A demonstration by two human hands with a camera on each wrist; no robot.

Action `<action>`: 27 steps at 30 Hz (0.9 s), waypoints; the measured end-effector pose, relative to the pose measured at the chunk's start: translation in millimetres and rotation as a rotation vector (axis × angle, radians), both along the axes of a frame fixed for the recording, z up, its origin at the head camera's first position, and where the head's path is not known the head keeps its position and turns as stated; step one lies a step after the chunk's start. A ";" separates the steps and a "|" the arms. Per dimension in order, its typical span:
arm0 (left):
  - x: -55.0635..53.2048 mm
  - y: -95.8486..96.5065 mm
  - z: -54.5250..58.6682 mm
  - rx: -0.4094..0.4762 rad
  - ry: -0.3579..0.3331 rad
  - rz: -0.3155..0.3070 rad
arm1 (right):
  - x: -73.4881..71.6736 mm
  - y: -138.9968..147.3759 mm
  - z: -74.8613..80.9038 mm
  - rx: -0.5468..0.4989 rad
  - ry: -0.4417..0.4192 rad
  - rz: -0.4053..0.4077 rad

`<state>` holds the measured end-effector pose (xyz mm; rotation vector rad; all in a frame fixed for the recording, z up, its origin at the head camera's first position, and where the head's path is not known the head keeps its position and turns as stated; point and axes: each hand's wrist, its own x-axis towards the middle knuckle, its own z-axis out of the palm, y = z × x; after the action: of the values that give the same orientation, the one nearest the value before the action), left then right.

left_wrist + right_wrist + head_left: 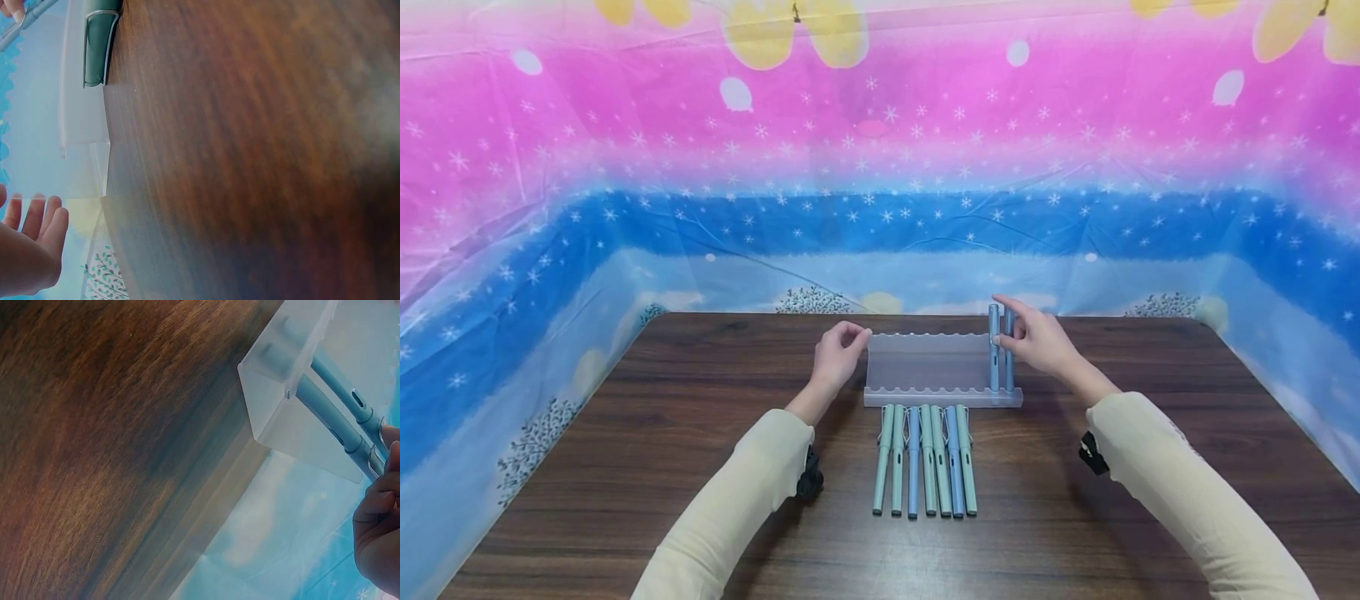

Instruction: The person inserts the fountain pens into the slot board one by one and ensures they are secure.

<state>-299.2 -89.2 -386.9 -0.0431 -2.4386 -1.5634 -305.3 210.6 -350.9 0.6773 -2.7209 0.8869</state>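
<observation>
A frosted clear pen rack (928, 362) with scalloped edges stands on the table. Two blue pens are upright in its right end, an inner pen (994, 354) and an outer pen (1009, 367). My right hand (1041, 340) holds the inner pen, index finger at its top and thumb lower on its side. The right wrist view shows both pens (331, 415) slotted in the rack (269, 394). At the rack's upper left corner, my left hand (838, 358) pinches the edge; its fingers (55, 228) show behind the rack (84, 125) in the left wrist view.
In front of the rack lies a row of several capped pens, green (886, 458) and blue (913, 467), clips toward the rack. The dark wood table (700, 367) ends behind the rack, against a patterned cloth backdrop (880, 217).
</observation>
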 end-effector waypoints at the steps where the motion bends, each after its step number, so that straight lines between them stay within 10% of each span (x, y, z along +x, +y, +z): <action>1: -0.1 0.0 -0.1 0.003 -0.003 -0.001 | 0.6 0.1 0.1 -0.005 0.008 0.000; 16: -1.0 -0.4 -1.4 0.007 0.010 -0.003 | 19.4 -1.5 -8.5 -0.065 0.145 0.075; 27: -0.8 -0.7 -0.7 0.005 0.006 0.000 | 38.0 -8.1 -23.1 -0.106 0.044 0.153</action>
<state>-300.1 -89.8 -387.6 -0.0469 -2.4302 -1.5668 -267.3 202.5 -374.0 0.8815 -2.5893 1.0296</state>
